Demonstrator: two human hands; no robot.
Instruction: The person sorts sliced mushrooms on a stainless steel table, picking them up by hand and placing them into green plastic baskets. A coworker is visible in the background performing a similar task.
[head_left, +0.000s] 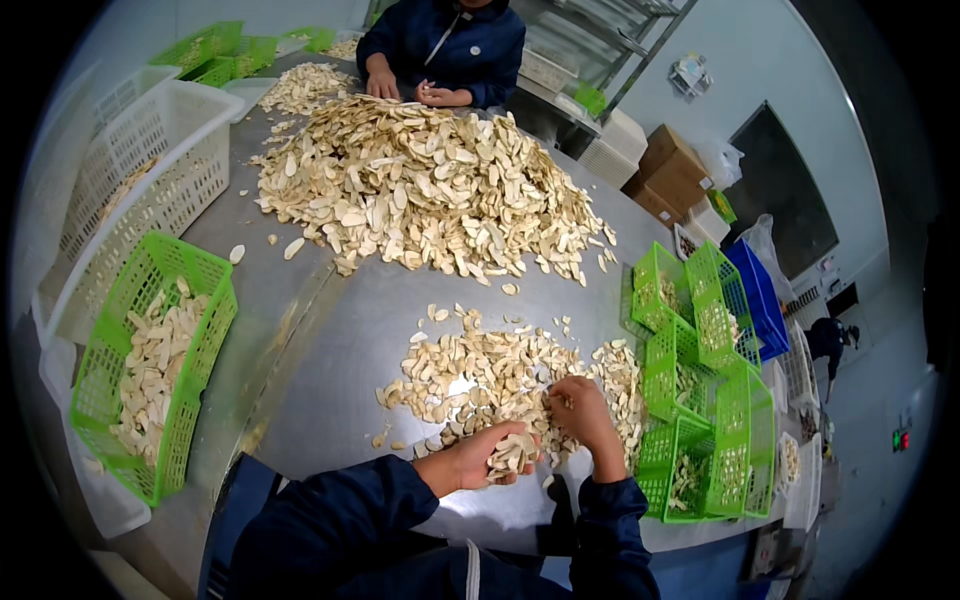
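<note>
My left hand (480, 457), palm up, holds a handful of pale dried slices (513, 454) close above the metal table. Just right of it, my right hand (581, 409) is lowered over the near, spread-out pile of slices (487, 367); its fingers are bent together, and whether a slice is between them cannot be told. Beyond this thin pile rises a large heap of the same slices (420, 187). A smaller pile (615, 375) lies beside my right hand, next to the green baskets.
A green plastic basket (214, 330) of slices stands at the left, beside a white crate (210, 135). Several green baskets (671, 337) line the right edge, with a blue crate (757, 300) behind. Across the steel table (330, 360), a person (442, 52) has both hands by the heap.
</note>
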